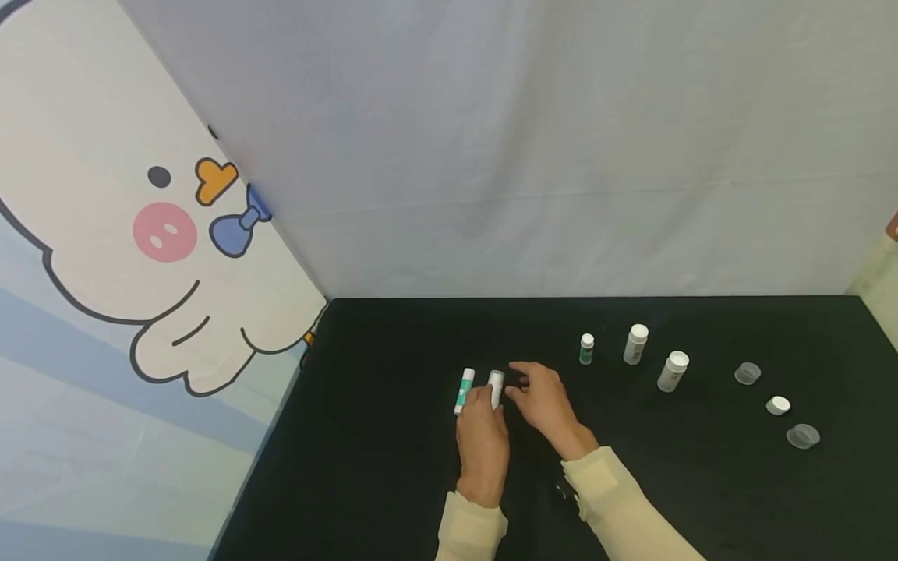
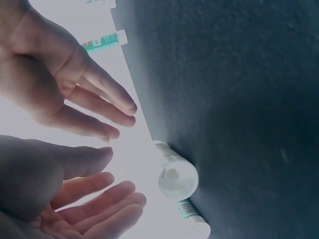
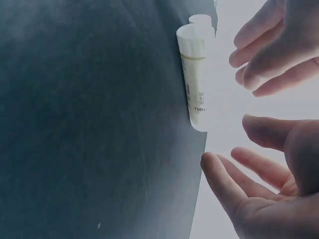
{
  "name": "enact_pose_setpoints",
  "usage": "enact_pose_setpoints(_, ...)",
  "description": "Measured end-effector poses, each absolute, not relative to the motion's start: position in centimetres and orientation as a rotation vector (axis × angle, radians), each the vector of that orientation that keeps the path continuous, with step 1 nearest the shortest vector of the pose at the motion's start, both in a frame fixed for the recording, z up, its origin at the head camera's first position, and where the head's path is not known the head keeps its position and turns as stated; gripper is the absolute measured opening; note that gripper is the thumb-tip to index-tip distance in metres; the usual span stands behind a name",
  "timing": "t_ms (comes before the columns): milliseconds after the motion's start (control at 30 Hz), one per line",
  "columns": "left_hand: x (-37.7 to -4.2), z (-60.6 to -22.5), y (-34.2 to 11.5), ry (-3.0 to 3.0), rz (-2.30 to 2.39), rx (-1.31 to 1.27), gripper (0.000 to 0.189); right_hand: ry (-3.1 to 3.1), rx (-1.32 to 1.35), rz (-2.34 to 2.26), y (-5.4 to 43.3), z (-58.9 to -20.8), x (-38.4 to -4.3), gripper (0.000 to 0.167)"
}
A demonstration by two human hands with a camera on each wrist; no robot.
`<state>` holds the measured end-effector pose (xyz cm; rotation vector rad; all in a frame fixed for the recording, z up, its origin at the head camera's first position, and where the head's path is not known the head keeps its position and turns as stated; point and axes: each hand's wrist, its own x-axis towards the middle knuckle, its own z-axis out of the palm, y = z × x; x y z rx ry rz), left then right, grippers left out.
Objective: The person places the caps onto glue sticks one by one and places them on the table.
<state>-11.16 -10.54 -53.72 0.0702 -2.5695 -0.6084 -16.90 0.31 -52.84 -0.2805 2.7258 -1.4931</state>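
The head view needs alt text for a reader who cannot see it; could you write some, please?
Two hands, the left hand and right hand, meet around a small white tube on a black table. A green-and-white tube lies just left, with three white-capped bottles farther right.

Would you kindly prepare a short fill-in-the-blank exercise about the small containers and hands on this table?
1. The tabletop is coloured ____.
2. The upright white-capped bottles behind the hands number ____.
3. The clear plastic cups at the right number ____.
4. The white tube with a green label lies on the ____ side of the left hand; the right hand holds nothing.

Missing words: black; three; two; left
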Motion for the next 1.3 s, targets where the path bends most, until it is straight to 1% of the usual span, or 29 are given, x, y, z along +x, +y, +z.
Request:
enact_pose_setpoints(267, -11.2, -53.4, -9.8, -2.567, -0.686, 0.024, 0.036, 2.73, -0.244, -1.519, 2.0, -52.5, -16.0, 0.038)
enact_pose_setpoints(533, -11.3, -53.5, -8.9, -2.59, -0.745, 0.033, 0.033, 2.74, -0.191, -1.517, 3.7, -52.7, -15.0, 0.037)
enact_pose_setpoints(933, -11.6, -53.5, -7.9, -2.578, -0.766, -0.02, 0.033, 2.739, -0.13, -1.502, 6.3, -52.3, -13.9, 0.036)
enact_pose_setpoints(1300, -11.8, -53.3, -7.1, -2.573, -0.792, -0.049, 0.032, 2.764, -0.075, -1.498, 8.5, -52.7, -13.3, 0.037)
